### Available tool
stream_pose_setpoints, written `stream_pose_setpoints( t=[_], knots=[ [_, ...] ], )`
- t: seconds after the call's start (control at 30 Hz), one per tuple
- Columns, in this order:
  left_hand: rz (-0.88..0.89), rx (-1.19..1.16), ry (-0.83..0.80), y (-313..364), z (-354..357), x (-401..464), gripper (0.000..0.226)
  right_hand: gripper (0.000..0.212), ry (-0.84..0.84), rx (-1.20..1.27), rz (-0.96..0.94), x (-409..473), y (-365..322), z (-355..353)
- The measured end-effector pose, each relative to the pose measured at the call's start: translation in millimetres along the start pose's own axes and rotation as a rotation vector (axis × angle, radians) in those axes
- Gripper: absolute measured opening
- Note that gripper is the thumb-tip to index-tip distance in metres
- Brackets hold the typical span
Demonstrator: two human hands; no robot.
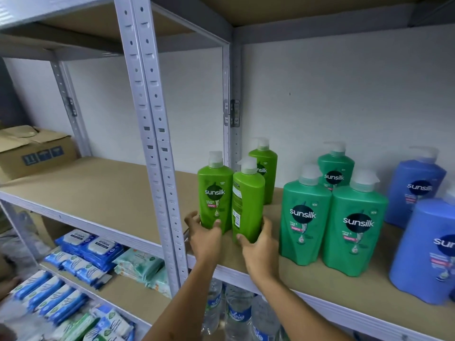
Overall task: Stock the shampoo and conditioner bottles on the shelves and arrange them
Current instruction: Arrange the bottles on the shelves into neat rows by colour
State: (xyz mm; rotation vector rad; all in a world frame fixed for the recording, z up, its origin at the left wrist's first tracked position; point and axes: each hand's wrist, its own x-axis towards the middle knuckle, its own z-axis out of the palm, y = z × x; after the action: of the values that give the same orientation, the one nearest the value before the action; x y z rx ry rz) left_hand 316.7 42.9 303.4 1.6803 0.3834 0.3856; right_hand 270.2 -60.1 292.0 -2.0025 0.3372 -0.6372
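Arranging is in hand: the left hand (203,232) grips one light green bottle (214,190) and the right hand (258,244) grips its twin (247,205), both upright near the shelf's (344,286) front edge by the left post. Next, the twin's label probably needs turning to face outward.

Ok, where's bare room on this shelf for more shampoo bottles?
Bare board lies left of the light green bottles, running past the upright post to the cardboard box. It is crowded rightwards: dark green bottles and blue bottles stand close together.
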Motion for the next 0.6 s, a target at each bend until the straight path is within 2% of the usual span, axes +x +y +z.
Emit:
stream_pose_setpoints(
  t=[0.1,0.2,0.3,0.4,0.47,0.53,0.6],
  knots=[
    [0.065,0.057,-0.086,2.8,-0.5,-4.5,0.07,0.085,-0.109,0.067,0.034,10.3,-0.4,-0.9],
    [0.131,0.125,-0.11,1.5,2.8,-4.2,0.087,0.08,-0.165,0.118,0.055,19.6,7.2,0.1],
    [0.144,0.134,-0.079,1.2,5.8,-2.3,0.084,0.076,-0.073,0.066,0.069,17.0,6.6,1.0],
    [0.135,0.103,-0.037,-0.5,7.4,-0.9,0.078,0.09,0.056,-0.108,-0.011,9.2,2.8,3.0],
    [0.119,0.093,-0.024,-0.5,8.6,-1.8,0.075,0.093,-0.023,-0.038,-0.087,7.7,4.7,4.3],
    [0.112,0.099,-0.017,-1.0,9.4,-2.8,0.074,0.096,-0.157,0.082,-0.078,9.2,5.6,1.5],
    [0.105,0.107,-0.019,-1.7,8.6,-3.2,0.075,0.102,-0.13,0.068,-0.087,10.4,6.8,1.0]
  ],
)
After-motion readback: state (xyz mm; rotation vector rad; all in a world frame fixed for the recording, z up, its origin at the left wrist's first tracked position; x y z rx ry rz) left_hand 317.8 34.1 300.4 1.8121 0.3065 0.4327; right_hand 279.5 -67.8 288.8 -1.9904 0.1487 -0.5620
